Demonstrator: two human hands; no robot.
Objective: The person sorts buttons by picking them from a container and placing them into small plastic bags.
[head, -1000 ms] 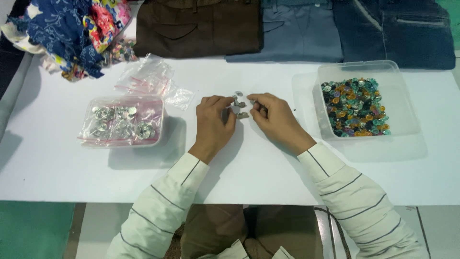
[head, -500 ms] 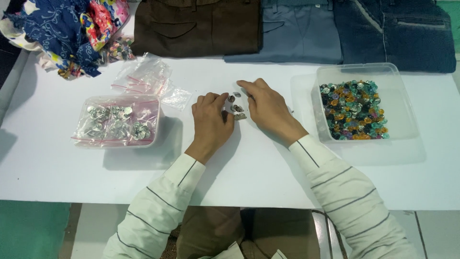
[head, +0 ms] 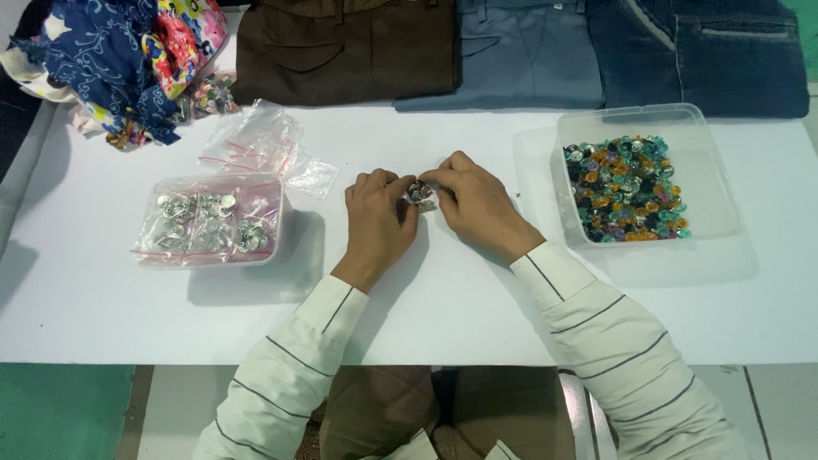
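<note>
Clear plastic bags (head: 256, 140) with pinkish-red seal strips were seen crumpled at upper left of the white tabletop (head: 443, 290). More such bags, filled with silvery pieces, were packed in a clear tub (head: 211, 223) just below them.

Two hands, left (head: 379, 217) and right (head: 477, 204); two clear plastic tubs, one (head: 209, 223) at nine o'clock, one (head: 707, 170) at three; three folded garments at twelve, brown (head: 341, 51), grey-blue (head: 520, 51), dark denim (head: 699, 51); one patterned fabric heap (head: 119, 60) at ten; beads uncountable.
</note>
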